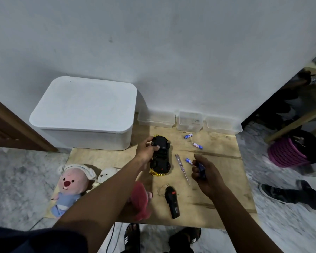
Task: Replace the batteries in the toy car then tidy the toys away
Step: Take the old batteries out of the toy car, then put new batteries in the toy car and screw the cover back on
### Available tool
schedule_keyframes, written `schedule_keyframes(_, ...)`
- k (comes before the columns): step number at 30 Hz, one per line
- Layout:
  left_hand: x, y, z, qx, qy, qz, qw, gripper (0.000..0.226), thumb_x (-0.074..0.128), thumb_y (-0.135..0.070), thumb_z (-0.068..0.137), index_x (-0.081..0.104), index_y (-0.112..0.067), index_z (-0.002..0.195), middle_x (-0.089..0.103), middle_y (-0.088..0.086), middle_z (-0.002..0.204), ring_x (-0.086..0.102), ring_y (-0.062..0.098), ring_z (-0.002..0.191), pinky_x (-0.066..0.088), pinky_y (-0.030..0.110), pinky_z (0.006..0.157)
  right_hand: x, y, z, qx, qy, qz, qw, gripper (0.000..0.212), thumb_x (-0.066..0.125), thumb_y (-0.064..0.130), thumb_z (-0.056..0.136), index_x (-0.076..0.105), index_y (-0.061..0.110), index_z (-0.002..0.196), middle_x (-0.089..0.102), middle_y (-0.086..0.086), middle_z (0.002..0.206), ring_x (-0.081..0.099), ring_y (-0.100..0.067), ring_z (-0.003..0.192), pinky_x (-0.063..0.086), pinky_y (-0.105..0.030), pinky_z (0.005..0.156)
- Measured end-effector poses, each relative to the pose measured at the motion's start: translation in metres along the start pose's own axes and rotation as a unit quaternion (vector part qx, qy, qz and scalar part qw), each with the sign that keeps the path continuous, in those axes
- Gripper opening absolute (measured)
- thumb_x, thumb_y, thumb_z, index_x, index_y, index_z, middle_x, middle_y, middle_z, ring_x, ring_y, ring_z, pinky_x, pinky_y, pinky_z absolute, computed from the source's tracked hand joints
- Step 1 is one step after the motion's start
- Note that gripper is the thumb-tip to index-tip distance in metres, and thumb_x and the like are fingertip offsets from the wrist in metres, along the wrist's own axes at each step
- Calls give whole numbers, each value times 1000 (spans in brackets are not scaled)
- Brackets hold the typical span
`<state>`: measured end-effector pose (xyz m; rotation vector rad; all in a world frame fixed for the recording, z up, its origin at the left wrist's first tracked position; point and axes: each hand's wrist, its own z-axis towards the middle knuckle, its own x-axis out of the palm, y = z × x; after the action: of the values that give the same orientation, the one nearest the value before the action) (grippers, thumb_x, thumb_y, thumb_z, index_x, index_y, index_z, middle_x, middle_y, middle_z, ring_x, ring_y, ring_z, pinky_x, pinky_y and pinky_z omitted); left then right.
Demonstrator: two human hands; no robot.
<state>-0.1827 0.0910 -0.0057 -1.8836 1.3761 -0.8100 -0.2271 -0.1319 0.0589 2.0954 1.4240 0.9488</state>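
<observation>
The toy car (161, 156) lies upside down on the wooden board (217, 179), black underside up, gold body showing at both ends. My left hand (146, 152) grips its left side near the far end. My right hand (203, 172) hovers to the right of the car, fingers curled around a blue battery (202, 168). A screwdriver (182, 168) lies between car and right hand. Three loose blue batteries lie on the board: one (188, 136), another (198, 146), a third (189, 161) by my right thumb. A black remote (172, 201) lies nearer me.
A lidded white bin (86, 110) stands at the back left. Three clear tubs (190, 121) line the wall. Plush toys lie at the left: a pink-faced one (71, 185), a white bear (106, 175), a red one (140, 198). A purple basket (286, 154) and another person's shoe (274, 192) are on the right.
</observation>
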Motion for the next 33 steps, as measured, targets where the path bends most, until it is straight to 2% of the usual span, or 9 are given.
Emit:
schedule_keyframes(4,-5,26,22,-22,-48,52,997,46,75,-8,82,66,-30,122,68,7,122,65,28,109,55,47,98,-1,-5,9,16,-23,-25,999,13,69,18,87,62,11,96,54,-5,80,43,-11,54,35,-21,44)
schedule_keyframes(13,-12,26,16,2,-82,161,984,53,75,-18,85,58,-21,136,69,8,123,64,28,112,52,41,101,2,-6,34,41,-7,-42,998,18,70,21,88,60,10,99,55,-5,80,43,-9,45,34,-23,39)
schedule_keyframes(16,-7,19,10,56,-118,247,960,56,71,-22,88,52,-17,141,64,8,130,60,30,120,49,41,101,-1,2,40,42,-1,-28,999,27,72,27,86,59,11,103,54,-3,73,42,-11,47,36,-24,41)
schedule_keyframes(19,12,1,-1,144,-151,283,936,44,67,-23,91,56,-23,133,61,-1,130,59,25,116,48,38,98,-12,22,46,30,-9,-2,1000,26,74,28,85,58,11,98,47,0,63,39,-11,45,33,-23,40)
schedule_keyframes(24,80,-33,-2,250,-31,299,920,22,66,-11,92,68,-29,104,67,-8,110,60,9,98,44,19,78,-56,68,71,-23,-41,-7,999,35,77,29,83,62,12,109,42,3,58,37,-9,47,30,-22,41)
schedule_keyframes(25,98,-41,0,268,-6,312,911,24,66,-8,91,68,-31,98,68,-11,102,63,9,94,45,16,75,-67,79,78,-38,-50,-23,998,35,78,29,82,64,10,107,41,2,59,35,-9,46,29,-22,40)
schedule_keyframes(27,132,-52,10,290,43,352,889,26,65,-8,89,68,-33,92,69,-13,94,65,8,87,50,18,73,-88,100,92,-76,-77,-77,991,28,82,29,78,62,11,84,39,0,61,31,-10,44,27,-22,40)
schedule_keyframes(30,185,-63,33,304,105,428,844,23,63,-13,90,67,-34,96,69,-12,97,63,6,86,54,25,77,-121,132,119,-166,-138,-216,952,42,88,31,71,50,13,66,45,-2,58,39,-13,43,32,-24,45)
schedule_keyframes(33,229,-71,61,308,134,501,798,19,62,-19,90,68,-29,105,66,-9,99,63,11,91,54,30,80,-147,156,154,-240,-197,-421,852,34,88,36,68,64,19,85,64,0,71,60,-12,64,45,-26,58)
